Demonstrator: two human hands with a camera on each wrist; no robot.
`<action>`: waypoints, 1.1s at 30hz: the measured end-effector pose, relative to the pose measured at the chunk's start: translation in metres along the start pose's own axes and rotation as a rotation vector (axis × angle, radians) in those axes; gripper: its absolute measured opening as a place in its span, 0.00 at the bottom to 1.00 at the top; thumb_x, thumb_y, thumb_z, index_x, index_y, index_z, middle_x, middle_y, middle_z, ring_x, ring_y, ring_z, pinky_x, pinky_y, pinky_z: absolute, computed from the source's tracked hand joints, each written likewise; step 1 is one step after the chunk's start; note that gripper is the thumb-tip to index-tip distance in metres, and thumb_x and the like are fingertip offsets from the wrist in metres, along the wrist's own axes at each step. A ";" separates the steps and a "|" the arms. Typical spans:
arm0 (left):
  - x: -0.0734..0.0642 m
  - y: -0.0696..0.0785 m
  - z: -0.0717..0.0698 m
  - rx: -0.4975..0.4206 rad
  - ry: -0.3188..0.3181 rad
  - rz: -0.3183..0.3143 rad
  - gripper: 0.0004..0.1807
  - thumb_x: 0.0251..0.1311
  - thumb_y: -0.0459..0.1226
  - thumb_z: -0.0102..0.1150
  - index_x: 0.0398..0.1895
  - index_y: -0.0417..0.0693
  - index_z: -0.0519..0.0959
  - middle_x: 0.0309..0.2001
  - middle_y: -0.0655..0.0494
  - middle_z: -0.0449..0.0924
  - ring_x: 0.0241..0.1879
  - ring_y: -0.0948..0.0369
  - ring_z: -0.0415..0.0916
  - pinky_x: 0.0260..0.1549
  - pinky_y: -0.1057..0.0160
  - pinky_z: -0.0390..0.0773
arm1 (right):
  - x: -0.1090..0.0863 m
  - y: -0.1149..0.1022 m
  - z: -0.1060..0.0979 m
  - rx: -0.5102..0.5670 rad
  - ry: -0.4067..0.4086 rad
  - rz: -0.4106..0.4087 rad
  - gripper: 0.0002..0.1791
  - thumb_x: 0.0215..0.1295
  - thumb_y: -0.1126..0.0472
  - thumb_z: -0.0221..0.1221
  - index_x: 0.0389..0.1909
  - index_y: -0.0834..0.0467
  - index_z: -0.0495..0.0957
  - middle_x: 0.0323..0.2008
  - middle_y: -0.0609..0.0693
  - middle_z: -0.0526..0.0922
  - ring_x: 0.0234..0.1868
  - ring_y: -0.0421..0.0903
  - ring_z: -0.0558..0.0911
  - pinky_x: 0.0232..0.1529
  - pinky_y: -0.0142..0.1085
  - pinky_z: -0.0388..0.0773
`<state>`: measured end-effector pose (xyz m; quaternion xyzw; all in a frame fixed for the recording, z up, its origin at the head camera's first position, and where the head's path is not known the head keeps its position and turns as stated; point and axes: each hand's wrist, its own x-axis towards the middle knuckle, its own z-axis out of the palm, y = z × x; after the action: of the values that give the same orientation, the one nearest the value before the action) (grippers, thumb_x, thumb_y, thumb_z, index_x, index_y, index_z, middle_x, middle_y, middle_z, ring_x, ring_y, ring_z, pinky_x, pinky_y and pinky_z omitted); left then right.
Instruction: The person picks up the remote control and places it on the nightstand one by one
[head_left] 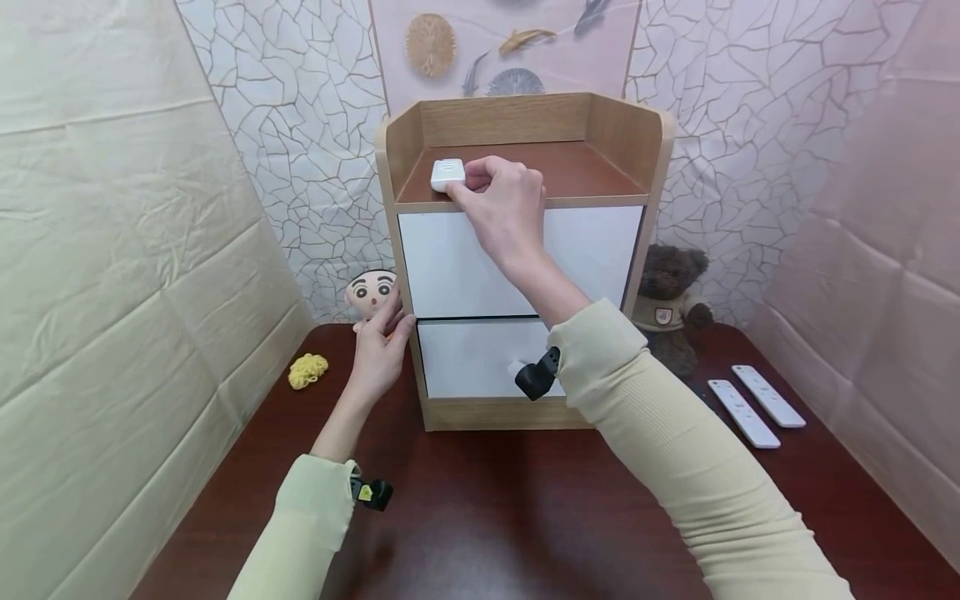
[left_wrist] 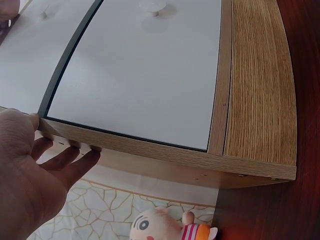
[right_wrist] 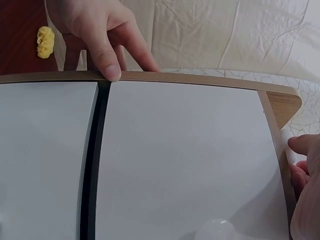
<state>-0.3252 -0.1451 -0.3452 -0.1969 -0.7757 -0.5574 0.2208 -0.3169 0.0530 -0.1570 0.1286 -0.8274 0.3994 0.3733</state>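
Note:
A wood-edged cabinet [head_left: 435, 412] with two white drawer fronts stands on the dark red table. On the left of its brown top shelf is a small white box [head_left: 448, 172] with rounded corners and faint marks on top. My right hand [head_left: 504, 204] pinches the box's right side between thumb and fingers, close over the shelf's front edge. My left hand [head_left: 381, 350] rests on the cabinet's left side panel, level with the gap between the drawers. In the left wrist view, its thumb [left_wrist: 33, 120] lies at the front edge while the other fingers [left_wrist: 82, 165] touch the outer side.
Behind my left hand sits a doll [head_left: 369, 290], with a yellow crumpled ball [head_left: 307, 371] nearer. At the right, a brown teddy bear [head_left: 667, 287] sits by the cabinet, beside two white remotes [head_left: 744, 414]. A round knob [left_wrist: 153, 6] juts from the lower drawer.

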 end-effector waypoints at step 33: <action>0.000 -0.003 0.000 -0.007 0.008 0.037 0.31 0.76 0.31 0.53 0.79 0.44 0.60 0.71 0.36 0.66 0.66 0.43 0.72 0.60 0.54 0.79 | -0.110 0.100 -0.164 0.022 0.253 -0.011 0.16 0.58 0.61 0.75 0.48 0.60 0.89 0.35 0.37 0.88 0.35 0.34 0.81 0.38 0.21 0.73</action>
<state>-0.3263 -0.1458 -0.3475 -0.2098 -0.7691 -0.5567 0.2333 -0.2075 0.2329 -0.2267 0.0857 -0.7686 0.4195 0.4753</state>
